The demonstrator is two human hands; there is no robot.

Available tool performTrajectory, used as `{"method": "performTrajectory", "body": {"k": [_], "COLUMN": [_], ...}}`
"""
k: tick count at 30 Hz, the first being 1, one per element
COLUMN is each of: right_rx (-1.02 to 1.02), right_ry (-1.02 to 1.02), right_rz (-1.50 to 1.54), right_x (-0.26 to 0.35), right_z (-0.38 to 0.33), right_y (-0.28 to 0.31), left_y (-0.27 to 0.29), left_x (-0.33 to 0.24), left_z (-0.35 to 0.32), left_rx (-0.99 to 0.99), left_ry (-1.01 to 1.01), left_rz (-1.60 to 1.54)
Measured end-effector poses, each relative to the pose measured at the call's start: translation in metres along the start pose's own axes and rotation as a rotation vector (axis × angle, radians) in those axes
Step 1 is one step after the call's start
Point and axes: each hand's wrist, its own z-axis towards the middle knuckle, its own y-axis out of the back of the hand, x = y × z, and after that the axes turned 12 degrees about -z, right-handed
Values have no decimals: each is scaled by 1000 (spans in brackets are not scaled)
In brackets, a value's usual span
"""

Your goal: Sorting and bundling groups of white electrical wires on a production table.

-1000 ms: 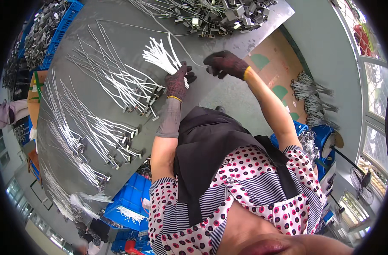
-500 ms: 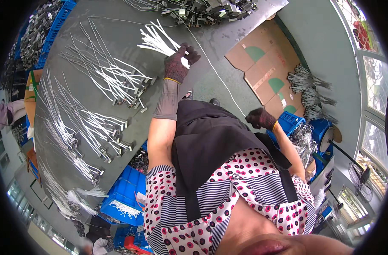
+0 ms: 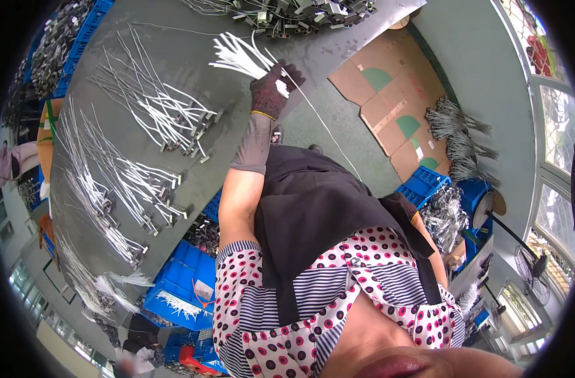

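My left hand [image 3: 272,94], in a dark glove, is closed around a bundle of white tubes [image 3: 237,55] over the edge of the grey table. One thin white wire [image 3: 328,133] runs from this hand down to the right and passes out of sight behind the black apron. My right hand [image 3: 402,206], also gloved, is mostly covered by the apron at my right side, so its fingers are hidden. Left of the bundle, white-sleeved wires with small metal ends [image 3: 180,123] lie in a group on the table.
More wire groups [image 3: 152,189] lie on the table [image 3: 193,57]. A heap of metal parts [image 3: 300,16] sits at its far edge. Flattened cardboard [image 3: 388,94] covers floor at right, beside wire bundles [image 3: 461,135] and a blue crate [image 3: 423,186]. Another blue crate [image 3: 180,271] stands at lower left.
My right hand has drawn down and back behind the apron, and the wire's lower end has gone behind it. My left hand has shifted slightly right with the tubes.
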Motion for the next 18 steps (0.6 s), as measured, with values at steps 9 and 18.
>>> {"method": "performTrajectory", "body": {"k": [9, 18], "right_rx": [81, 189], "right_ry": [-155, -308], "right_rz": [-68, 174], "right_x": [-20, 64], "right_z": [-6, 136], "right_y": [1, 42], "left_y": [-23, 7], "left_x": [-37, -25], "left_z": [-19, -28], "left_rx": [4, 73], "left_ry": [-408, -275], "left_rz": [59, 320]}}
